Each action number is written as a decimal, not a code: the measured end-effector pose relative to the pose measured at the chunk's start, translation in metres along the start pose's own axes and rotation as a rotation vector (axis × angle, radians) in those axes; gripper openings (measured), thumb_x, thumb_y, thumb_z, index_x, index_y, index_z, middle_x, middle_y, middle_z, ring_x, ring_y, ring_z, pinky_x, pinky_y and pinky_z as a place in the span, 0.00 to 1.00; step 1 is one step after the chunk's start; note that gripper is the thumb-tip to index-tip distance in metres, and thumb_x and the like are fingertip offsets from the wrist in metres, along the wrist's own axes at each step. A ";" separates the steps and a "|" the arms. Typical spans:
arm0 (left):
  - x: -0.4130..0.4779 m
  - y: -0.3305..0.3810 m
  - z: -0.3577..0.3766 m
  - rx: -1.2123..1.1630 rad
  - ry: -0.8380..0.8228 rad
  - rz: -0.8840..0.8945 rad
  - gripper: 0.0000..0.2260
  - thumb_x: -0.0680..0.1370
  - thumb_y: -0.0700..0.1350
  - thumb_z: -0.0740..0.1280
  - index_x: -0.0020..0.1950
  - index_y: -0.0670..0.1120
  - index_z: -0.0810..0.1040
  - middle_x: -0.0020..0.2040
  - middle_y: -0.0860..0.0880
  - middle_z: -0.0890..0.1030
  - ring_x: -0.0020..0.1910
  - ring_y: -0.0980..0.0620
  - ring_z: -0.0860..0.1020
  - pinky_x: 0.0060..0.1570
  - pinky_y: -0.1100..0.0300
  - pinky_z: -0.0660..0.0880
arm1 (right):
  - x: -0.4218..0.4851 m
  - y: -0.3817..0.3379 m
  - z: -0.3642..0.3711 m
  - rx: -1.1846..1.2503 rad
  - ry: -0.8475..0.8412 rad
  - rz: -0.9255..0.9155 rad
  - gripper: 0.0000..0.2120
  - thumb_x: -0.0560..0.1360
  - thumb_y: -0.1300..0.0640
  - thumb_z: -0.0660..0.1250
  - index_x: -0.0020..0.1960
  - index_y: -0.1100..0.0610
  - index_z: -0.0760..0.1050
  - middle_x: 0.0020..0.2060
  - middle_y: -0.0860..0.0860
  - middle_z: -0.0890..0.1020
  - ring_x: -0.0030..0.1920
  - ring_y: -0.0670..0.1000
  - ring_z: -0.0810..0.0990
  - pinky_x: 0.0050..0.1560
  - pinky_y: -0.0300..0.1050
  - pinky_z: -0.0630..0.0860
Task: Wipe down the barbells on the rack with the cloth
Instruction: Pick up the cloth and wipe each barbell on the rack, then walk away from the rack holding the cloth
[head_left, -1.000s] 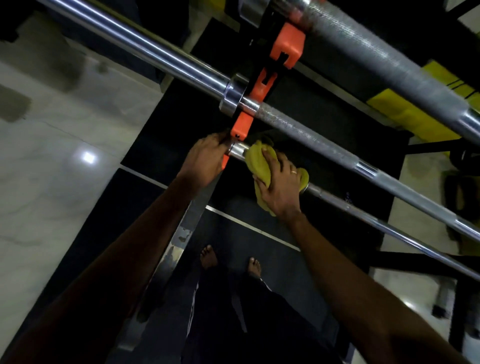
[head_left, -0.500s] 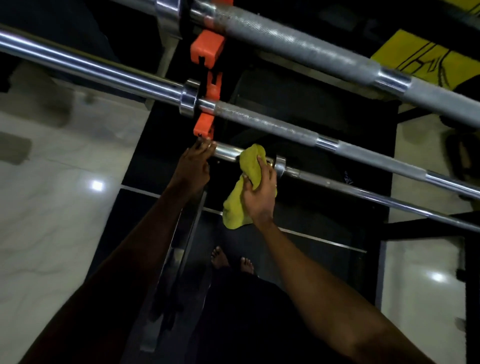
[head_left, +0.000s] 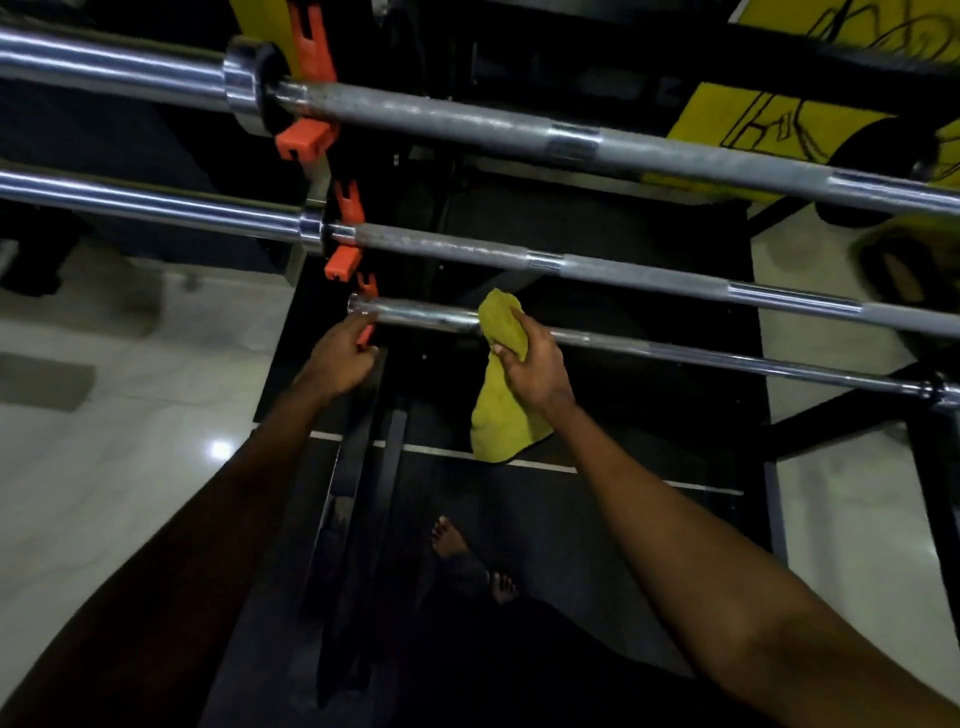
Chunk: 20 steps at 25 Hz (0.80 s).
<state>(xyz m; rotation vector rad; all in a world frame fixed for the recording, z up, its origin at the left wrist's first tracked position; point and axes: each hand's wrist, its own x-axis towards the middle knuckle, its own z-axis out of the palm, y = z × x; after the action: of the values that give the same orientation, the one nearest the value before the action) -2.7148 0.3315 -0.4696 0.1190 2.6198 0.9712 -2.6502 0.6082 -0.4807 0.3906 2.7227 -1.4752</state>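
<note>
Gripping yellow cloth (head_left: 501, 395) in right hand (head_left: 535, 366), top pressed on lowest barbell (head_left: 426, 314), tail hanging below. Slid rightward, away from left hand (head_left: 340, 358) steadying bar end; cannot tell its grip. Likely finished sleeve between hands; still to wipe: shaft beyond right hand, upper barbells (head_left: 467, 122).

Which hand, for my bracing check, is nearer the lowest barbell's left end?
Left. Left hand sits at that end of the lowest barbell; right hand holds the cloth farther along.
</note>
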 end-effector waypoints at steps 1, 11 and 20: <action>-0.012 0.011 0.003 -0.007 -0.007 -0.001 0.26 0.76 0.37 0.66 0.74 0.49 0.69 0.70 0.46 0.73 0.67 0.46 0.72 0.63 0.64 0.64 | -0.009 0.005 -0.016 0.000 -0.002 0.007 0.31 0.76 0.57 0.71 0.76 0.56 0.65 0.71 0.57 0.73 0.70 0.56 0.72 0.68 0.38 0.64; -0.081 0.146 0.069 0.019 -0.159 0.254 0.23 0.77 0.39 0.68 0.72 0.50 0.71 0.70 0.47 0.73 0.70 0.49 0.70 0.67 0.66 0.59 | -0.121 0.063 -0.191 -0.031 0.155 0.135 0.32 0.76 0.50 0.72 0.76 0.54 0.65 0.69 0.55 0.74 0.68 0.56 0.73 0.63 0.39 0.66; -0.093 0.294 0.138 0.146 -0.413 0.608 0.23 0.79 0.48 0.68 0.73 0.55 0.69 0.75 0.52 0.67 0.72 0.49 0.68 0.69 0.61 0.61 | -0.269 0.088 -0.329 -0.123 0.553 0.347 0.33 0.76 0.50 0.72 0.77 0.54 0.63 0.70 0.57 0.73 0.69 0.58 0.72 0.65 0.47 0.68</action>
<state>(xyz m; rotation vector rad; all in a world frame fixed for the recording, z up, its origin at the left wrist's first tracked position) -2.5919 0.6226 -0.3506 1.0789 2.2868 0.8067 -2.3367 0.8701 -0.3346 1.3622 2.8831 -1.2388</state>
